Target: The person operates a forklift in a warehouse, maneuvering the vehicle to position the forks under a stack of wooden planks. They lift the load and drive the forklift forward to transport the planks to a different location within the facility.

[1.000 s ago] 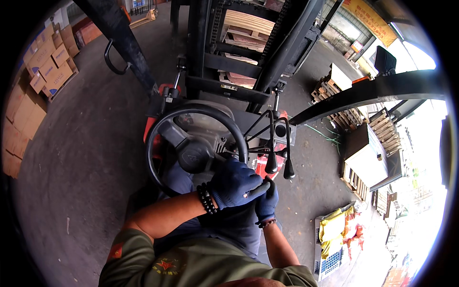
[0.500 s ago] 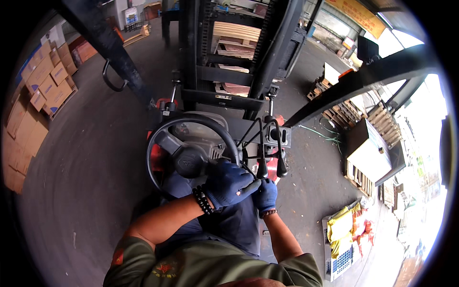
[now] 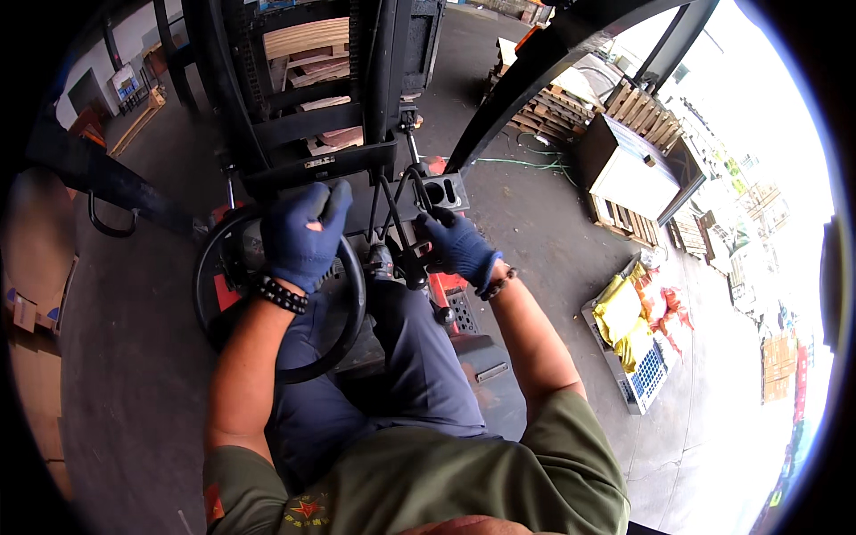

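My left hand (image 3: pixel 306 234), in a dark blue glove, is over the upper right of the black steering wheel (image 3: pixel 355 312). Its thumb stands apart from the partly bent fingers, and I cannot tell whether it touches the rim. To the right, my right hand (image 3: pixel 459 247), gloved alike, has its fingers closed around a black control lever (image 3: pixel 419 183), whose knob is hidden. Beside it, a second control lever (image 3: pixel 399 227) ends in a free black knob. Beaded bracelets circle both wrists. My legs are under and beside the wheel.
Ahead rises the forklift mast (image 3: pixel 379 89), with wooden pallets (image 3: pixel 308 40) visible through it. Black posts flank the seat. Rightward are stacked pallets (image 3: pixel 544 111), a white box-like cabinet (image 3: pixel 631 169) and a crate (image 3: pixel 637 397) carrying yellow and red sacks. Cardboard boxes (image 3: pixel 36 383) stand left.
My hands, together beside the wheel before, have parted. The left moved up over the wheel; the right went to the levers. The view has swung to the right.
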Motion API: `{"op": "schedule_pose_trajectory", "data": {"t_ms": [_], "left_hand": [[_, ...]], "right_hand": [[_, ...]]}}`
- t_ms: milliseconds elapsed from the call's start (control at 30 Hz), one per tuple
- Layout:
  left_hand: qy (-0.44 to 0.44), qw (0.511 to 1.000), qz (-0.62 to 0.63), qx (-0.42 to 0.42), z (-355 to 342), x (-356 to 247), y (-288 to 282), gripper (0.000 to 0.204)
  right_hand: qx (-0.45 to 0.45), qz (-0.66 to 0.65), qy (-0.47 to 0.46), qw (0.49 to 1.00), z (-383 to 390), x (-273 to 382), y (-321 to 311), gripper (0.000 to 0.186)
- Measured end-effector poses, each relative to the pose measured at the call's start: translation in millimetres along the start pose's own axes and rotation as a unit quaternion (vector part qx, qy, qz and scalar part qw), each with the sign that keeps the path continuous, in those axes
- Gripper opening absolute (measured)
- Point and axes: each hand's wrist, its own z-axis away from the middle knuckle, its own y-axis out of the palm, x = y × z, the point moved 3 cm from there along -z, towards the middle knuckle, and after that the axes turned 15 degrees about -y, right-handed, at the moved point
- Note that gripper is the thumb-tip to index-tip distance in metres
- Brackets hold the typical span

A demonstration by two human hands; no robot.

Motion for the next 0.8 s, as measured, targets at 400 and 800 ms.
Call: {"op": "schedule_pose_trajectory", "data": {"t_ms": [400,800], "left_hand": [[-0.163,0.979,0.067,-0.107,53.6,87.4,-134.2,0.024],[0.03,0.977,-0.133,0.165,216.0,-63.7,-125.9,0.034]], "right_hand": [[-0.07,-0.1,0.07,0.99,92.8,-42.7,17.3,0.029],[-0.089,-0.126,0.071,0.985,128.7,-11.1,11.9,0.043]]}}
